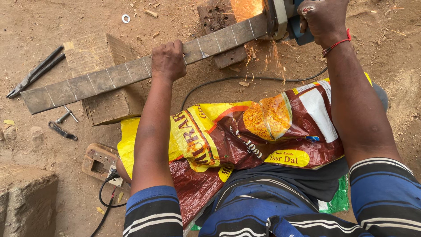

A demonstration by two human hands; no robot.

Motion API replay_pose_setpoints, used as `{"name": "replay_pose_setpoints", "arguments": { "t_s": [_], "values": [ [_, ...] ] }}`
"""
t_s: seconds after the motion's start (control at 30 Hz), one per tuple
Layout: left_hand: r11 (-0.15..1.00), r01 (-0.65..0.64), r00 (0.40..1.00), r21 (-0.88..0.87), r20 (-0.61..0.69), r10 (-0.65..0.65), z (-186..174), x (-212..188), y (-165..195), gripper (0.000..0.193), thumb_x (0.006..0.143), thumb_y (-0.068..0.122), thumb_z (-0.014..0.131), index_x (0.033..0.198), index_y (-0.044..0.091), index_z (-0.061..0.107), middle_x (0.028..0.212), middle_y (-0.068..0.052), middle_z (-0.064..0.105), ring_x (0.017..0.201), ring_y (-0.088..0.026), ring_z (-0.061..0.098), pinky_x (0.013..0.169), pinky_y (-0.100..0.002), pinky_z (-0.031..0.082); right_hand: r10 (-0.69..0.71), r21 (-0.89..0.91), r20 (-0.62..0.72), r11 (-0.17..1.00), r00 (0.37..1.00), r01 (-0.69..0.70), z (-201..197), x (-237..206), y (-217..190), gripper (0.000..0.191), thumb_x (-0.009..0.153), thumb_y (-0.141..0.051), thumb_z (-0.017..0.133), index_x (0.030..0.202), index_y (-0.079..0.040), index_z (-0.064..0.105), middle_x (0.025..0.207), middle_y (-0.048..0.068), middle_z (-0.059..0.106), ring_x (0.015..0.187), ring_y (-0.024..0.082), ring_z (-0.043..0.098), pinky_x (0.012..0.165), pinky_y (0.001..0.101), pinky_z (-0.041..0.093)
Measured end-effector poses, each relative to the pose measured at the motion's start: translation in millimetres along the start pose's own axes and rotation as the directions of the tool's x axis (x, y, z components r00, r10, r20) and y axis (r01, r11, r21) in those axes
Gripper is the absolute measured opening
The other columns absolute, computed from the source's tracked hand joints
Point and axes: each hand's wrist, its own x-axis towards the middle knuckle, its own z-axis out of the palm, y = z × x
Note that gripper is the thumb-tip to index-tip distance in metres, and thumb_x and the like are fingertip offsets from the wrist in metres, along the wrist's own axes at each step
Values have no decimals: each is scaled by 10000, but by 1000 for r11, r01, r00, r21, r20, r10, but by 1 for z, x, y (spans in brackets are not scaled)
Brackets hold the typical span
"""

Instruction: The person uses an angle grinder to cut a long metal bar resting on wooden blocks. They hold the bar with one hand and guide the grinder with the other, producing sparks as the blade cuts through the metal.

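A long flat metal bar marked with cross lines lies slanted across two wooden blocks. My left hand presses down on its middle and grips its edge. My right hand at the top right is closed around a blue angle grinder, whose disc meets the bar's right end. Orange sparks spray down and up from the cut. A yellow and dark red plastic sack covers my lap.
A large wooden block and a smaller dark block hold the bar up. Black tongs, a bolt and a small wrench lie on the dirt at left. A socket board with a black cable sits near my knee.
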Motion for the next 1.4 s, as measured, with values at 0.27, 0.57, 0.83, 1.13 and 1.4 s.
{"name": "replay_pose_setpoints", "arguments": {
  "t_s": [0.27, 0.57, 0.83, 1.13, 1.4],
  "values": [
    [1000, -9, 999, -1, -48, 9, 3, -1, -1, 233, 765, 162, 624, 979, 70, 611, 818, -115, 682, 666, -207, 671, 593, -359, 539, 21, 86, -42, 996, 999, -17, 2, -3, -6, 252, 905, 123, 594, 701, -22, 622, 675, 57, 624, 585, 137, 644, 524, 264, 515],
    [999, -8, 1000, 36, -17, 8, 8, -1, 0, 121, 861, 181, 641, 931, 83, 624, 706, -66, 649, 529, -119, 572, 466, -297, 488, 23, 60, -40, 998, 999, -20, -1, -5, -18, 225, 899, 117, 582, 720, -14, 623, 716, 60, 633, 597, 140, 667, 538, 268, 558],
    [998, -13, 1000, 58, -1, 14, 6, 0, 0, 151, 830, 156, 626, 957, 74, 627, 713, -68, 651, 528, -120, 577, 471, -285, 485, 68, 74, -74, 995, 995, -62, 1, -5, -19, 180, 890, 110, 610, 766, -20, 606, 713, 66, 630, 592, 151, 674, 517, 274, 556],
    [1000, -3, 1000, 26, 14, 2, 3, 0, 0, 154, 848, 165, 625, 964, 64, 625, 749, -96, 672, 566, -153, 619, 502, -314, 514, 75, 108, -77, 992, 994, -66, 2, -5, -19, 224, 908, 125, 637, 744, -16, 579, 708, 79, 624, 576, 157, 660, 504, 271, 537],
    [1000, 1, 1000, 20, -9, -1, 2, -1, 2, 151, 856, 190, 634, 958, 79, 628, 753, -91, 679, 578, -148, 623, 517, -323, 521, 69, 129, -54, 990, 996, -62, -1, -7, -24, 229, 916, 139, 628, 740, 5, 568, 724, 83, 622, 583, 161, 654, 507, 275, 528]
  ]
}}
